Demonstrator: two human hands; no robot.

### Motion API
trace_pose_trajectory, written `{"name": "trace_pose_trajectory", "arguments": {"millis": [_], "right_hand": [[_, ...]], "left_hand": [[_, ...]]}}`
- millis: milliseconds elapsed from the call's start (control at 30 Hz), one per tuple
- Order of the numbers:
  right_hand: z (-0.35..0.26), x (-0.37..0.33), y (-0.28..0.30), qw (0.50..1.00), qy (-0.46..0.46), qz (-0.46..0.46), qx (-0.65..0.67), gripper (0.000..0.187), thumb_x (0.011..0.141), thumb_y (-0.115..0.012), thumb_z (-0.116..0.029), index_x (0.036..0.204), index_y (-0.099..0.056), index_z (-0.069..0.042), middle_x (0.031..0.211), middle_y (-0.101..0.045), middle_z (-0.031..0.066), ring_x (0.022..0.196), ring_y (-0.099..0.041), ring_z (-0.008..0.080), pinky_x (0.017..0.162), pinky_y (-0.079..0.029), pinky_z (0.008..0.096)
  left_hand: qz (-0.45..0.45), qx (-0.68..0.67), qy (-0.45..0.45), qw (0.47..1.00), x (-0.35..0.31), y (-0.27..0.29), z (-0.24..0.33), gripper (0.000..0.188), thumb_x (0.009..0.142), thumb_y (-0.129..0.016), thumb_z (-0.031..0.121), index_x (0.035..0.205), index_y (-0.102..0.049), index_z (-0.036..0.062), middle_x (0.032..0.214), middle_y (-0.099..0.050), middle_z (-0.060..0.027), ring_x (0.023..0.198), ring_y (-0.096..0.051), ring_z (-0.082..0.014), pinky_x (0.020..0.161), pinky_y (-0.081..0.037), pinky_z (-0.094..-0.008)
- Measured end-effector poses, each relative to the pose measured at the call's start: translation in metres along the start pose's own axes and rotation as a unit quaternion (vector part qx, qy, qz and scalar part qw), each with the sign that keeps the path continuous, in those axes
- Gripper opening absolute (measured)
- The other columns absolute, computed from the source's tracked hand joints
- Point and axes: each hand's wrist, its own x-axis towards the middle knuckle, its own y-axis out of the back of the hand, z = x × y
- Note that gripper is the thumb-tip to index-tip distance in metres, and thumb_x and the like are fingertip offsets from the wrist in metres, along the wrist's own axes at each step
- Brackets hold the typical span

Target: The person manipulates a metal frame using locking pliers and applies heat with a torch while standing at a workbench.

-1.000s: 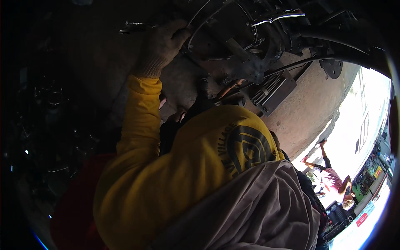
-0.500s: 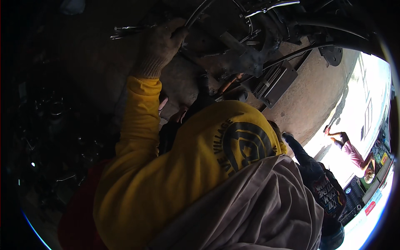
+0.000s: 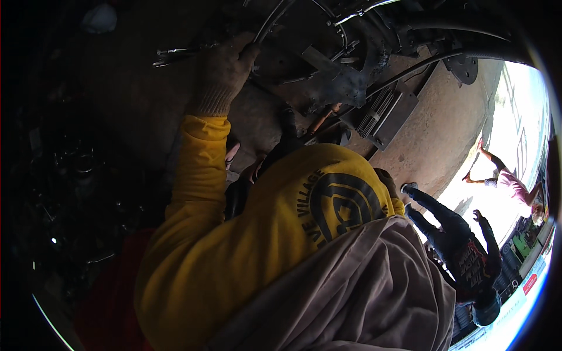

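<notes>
My left hand [image 3: 223,73], in a dirty knitted work glove below a yellow sleeve [image 3: 199,158], is raised at the upper left. Its fingers are curled closed, but what they grip is hidden. Thin shiny metal rods [image 3: 172,57] stick out to its left. By its thumb, a thin curved metal strip or cable [image 3: 274,20] runs up to a dark metal frame [image 3: 345,85] with plates and cables. A brownish glove-like shape beside the yellow cloth at the right of my body seems to be my right hand [image 3: 386,180]; its fingers are hidden.
Several flat metal bars [image 3: 383,114] lie on the concrete floor [image 3: 430,140] beyond the frame. A wooden-looking handle [image 3: 324,118] lies below it. To the right stand a person in dark clothes [image 3: 468,254] and another in a pink top [image 3: 514,187]. Dark clutter [image 3: 85,164] fills the left.
The view has shifted slightly. The person in dark clothes has come farther into sight on the right, and the one in pink has moved up and right. My left hand keeps its grip.
</notes>
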Motion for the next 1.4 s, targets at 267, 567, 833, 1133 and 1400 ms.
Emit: {"name": "trace_pose_trajectory", "arguments": {"millis": [267, 567, 833, 1133, 1400], "right_hand": [[-0.01, 0.009, -0.002, 0.974, 0.05, -0.05, 0.216, 0.036, 0.096, -0.065, -0.035, 0.115, -0.069, -0.004, 0.08, -0.069, 0.0039, 0.068, -0.063, 0.0144, 0.064, -0.05, 0.0301], [-0.015, 0.009, -0.004, 0.976, 0.002, -0.03, 0.215, 0.038, 0.097, -0.065, -0.035, 0.116, -0.068, -0.003, 0.077, -0.067, 0.0027, 0.064, -0.062, 0.0132, 0.059, -0.049, 0.0287], [-0.028, -0.002, -0.004, 0.987, 0.023, -0.036, 0.157, 0.045, 0.096, -0.064, -0.044, 0.115, -0.069, -0.004, 0.078, -0.067, 0.0009, 0.064, -0.061, 0.0113, 0.06, -0.049, 0.0279], [-0.005, 0.017, -0.012, 0.977, 0.015, -0.053, 0.205, 0.042, 0.096, -0.065, -0.042, 0.113, -0.07, -0.004, 0.079, -0.067, 0.0017, 0.063, -0.061, 0.011, 0.059, -0.05, 0.0281], [-0.001, 0.027, -0.016, 0.978, -0.012, -0.048, 0.202, 0.041, 0.097, -0.064, -0.04, 0.114, -0.069, -0.003, 0.079, -0.067, 0.0019, 0.063, -0.061, 0.012, 0.059, -0.05, 0.0284]], "left_hand": [[0.032, 0.032, 0.032, 0.998, -0.008, -0.007, 0.008, 0.016, 0.082, -0.073, 0.011, 0.098, -0.073, 0.0132, 0.106, -0.07, -0.0001, 0.078, -0.07, -0.0202, 0.063, -0.056, -0.0321], [-0.115, 0.142, 0.078, 0.98, 0.002, 0.0, 0.014, 0.02, 0.087, -0.066, 0.015, 0.105, -0.072, 0.0173, 0.101, -0.068, 0.0034, 0.079, -0.07, -0.0192, 0.063, -0.057, -0.0323], [-0.121, 0.149, -0.02, 0.981, 0.015, 0.012, -0.002, 0.012, 0.084, -0.065, 0.017, 0.094, -0.071, 0.019, 0.095, -0.066, 0.0044, 0.077, -0.069, -0.0173, 0.062, -0.057, -0.0343], [-0.104, 0.124, -0.155, 0.974, 0.03, 0.03, -0.011, 0.01, 0.089, -0.066, 0.02, 0.093, -0.075, 0.0175, 0.088, -0.067, 0.0026, 0.083, -0.07, -0.0159, 0.072, -0.06, -0.0313], [-0.125, 0.098, -0.21, 0.965, 0.04, 0.019, -0.026, 0.011, 0.076, -0.07, 0.012, 0.085, -0.075, 0.0149, 0.086, -0.066, 0.0003, 0.079, -0.069, -0.0194, 0.068, -0.059, -0.0324]]}}
